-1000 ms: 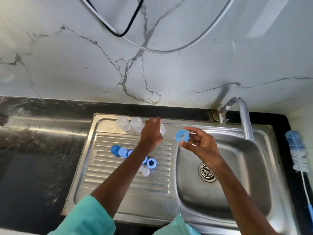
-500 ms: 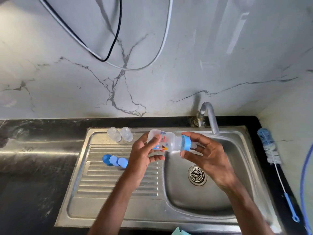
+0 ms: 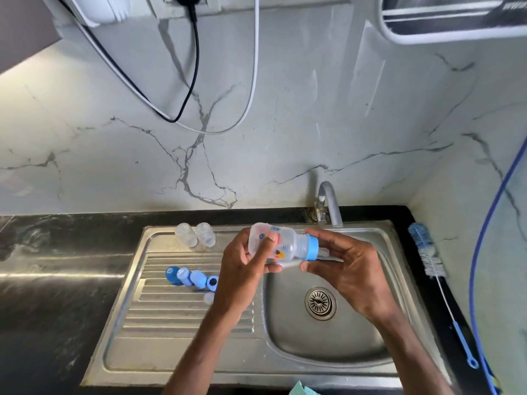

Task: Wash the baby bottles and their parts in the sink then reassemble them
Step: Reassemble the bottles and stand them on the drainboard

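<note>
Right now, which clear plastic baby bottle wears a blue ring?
The printed bottle held by left hand and right hand; the two bottles on the sink rim lack one.

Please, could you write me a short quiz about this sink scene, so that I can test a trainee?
1. True or false: the left hand grips the body of the baby bottle.
2. Where does the bottle brush lie? A) in the left hand B) on the counter, to the right of the sink C) inside the baby bottle
3. Fill in: the right hand pinches the bottle at its blue ____.

Key: 1 true; 2 B; 3 ring.
</note>
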Available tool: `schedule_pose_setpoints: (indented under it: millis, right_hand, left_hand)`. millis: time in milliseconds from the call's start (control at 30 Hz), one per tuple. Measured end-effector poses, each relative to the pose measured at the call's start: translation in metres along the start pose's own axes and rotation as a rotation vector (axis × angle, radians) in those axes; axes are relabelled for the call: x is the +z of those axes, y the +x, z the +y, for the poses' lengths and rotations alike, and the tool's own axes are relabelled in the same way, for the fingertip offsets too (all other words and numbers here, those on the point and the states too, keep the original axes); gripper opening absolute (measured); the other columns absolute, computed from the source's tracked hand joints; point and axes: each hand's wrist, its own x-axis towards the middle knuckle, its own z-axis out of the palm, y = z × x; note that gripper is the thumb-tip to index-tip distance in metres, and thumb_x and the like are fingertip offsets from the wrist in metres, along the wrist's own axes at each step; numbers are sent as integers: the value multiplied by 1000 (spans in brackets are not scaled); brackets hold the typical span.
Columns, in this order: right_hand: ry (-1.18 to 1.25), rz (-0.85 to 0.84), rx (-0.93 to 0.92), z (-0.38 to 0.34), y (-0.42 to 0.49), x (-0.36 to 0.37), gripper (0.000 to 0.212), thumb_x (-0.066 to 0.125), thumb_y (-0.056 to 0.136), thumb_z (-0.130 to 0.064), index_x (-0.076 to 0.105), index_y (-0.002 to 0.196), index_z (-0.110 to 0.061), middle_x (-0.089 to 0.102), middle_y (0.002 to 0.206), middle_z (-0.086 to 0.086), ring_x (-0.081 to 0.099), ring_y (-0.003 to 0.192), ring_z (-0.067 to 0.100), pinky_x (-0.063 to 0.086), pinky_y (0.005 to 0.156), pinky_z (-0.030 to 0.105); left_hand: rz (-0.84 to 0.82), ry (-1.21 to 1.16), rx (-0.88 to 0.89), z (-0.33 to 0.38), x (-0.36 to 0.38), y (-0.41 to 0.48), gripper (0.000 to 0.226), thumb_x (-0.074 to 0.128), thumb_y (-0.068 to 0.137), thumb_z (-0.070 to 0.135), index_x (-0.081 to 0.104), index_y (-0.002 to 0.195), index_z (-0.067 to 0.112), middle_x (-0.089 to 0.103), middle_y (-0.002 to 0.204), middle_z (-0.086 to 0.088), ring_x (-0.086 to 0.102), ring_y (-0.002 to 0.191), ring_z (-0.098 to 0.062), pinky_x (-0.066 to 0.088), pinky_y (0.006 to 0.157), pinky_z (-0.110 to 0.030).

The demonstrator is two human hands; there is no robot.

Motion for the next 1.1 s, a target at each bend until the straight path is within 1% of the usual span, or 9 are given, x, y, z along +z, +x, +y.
schedule_pose_setpoints:
  millis: [167, 300, 367, 500, 600, 767, 900, 1000, 1100]
  right_hand:
    - [-97, 9, -74, -3, -2, -2, 59, 93, 68, -4, 76, 122, -20, 77, 114, -14, 73, 110, 9, 59, 93, 25]
    - [-245, 7, -89, -4, -4, -3, 59, 96, 66, -11, 77, 122, -20, 74, 105, -29, 73, 99, -4, 55, 89, 11]
    - [-268, -7, -81, -5, -4, -4, 59, 96, 66, -14, 78, 122, -20, 73, 103, -31, 73, 97, -5, 55, 88, 11]
    - [-222, -14, -70, -7, 0, -5, 55, 92, 69, -26, 77, 122, -25, 77, 112, -20, 72, 109, 1, 57, 96, 23]
    - [-145, -35, -54, -11, -1, -4, 50, 87, 76, -26, 75, 124, -20, 78, 115, -13, 73, 111, 7, 59, 98, 31]
    - [-357, 72, -132, -22, 0, 4, 48, 89, 76, -32, 76, 123, -26, 69, 101, -38, 68, 106, -11, 53, 94, 13]
    - [-402, 93, -155, -22, 0, 2, 48, 88, 74, -33, 77, 121, -24, 65, 97, -43, 67, 101, -16, 51, 88, 6]
    - [-223, -6, -30, -22, 1, 0, 34, 81, 79, -37, 79, 111, -26, 77, 99, -23, 76, 94, 1, 60, 85, 20]
    - [16, -90, 173, -27, -1, -2, 40, 67, 95, -39, 80, 96, -1, 79, 86, 17, 79, 79, 33, 65, 81, 48]
  left_hand:
    - [-18, -7, 7, 4, 2, -2, 38, 67, 96, 35, 68, 117, 3, 73, 109, -16, 75, 101, -21, 64, 79, -39]
    - [-5, 105, 31, 0, 0, 1, 43, 73, 87, 51, 71, 110, 15, 74, 103, -11, 75, 99, -26, 64, 82, -50]
    - [-28, 148, 43, -2, 0, 1, 40, 74, 87, 52, 72, 108, 18, 74, 100, -9, 75, 99, -29, 63, 84, -53]
    - [-85, -5, -54, -3, 1, 2, 29, 68, 99, 29, 70, 116, 5, 75, 109, -14, 75, 105, -25, 62, 90, -45]
    - [-110, -126, -101, -3, 3, 0, 37, 64, 100, 35, 70, 119, 3, 76, 113, -16, 73, 110, -30, 61, 90, -41]
    - [-41, -225, -98, -5, 12, -1, 37, 60, 101, 30, 67, 119, -2, 75, 112, -20, 73, 109, -34, 61, 88, -39]
    - [-65, -181, -43, -8, 11, -1, 34, 61, 103, 27, 65, 122, -1, 73, 116, -21, 72, 112, -36, 61, 91, -41]
    - [-151, -138, 1, -5, 4, 0, 33, 66, 100, 26, 63, 124, 3, 74, 117, -15, 73, 111, -29, 61, 90, -40]
    - [-226, -93, 46, 2, 0, 3, 36, 70, 96, 19, 59, 127, 5, 73, 111, -9, 73, 106, -19, 61, 83, -33]
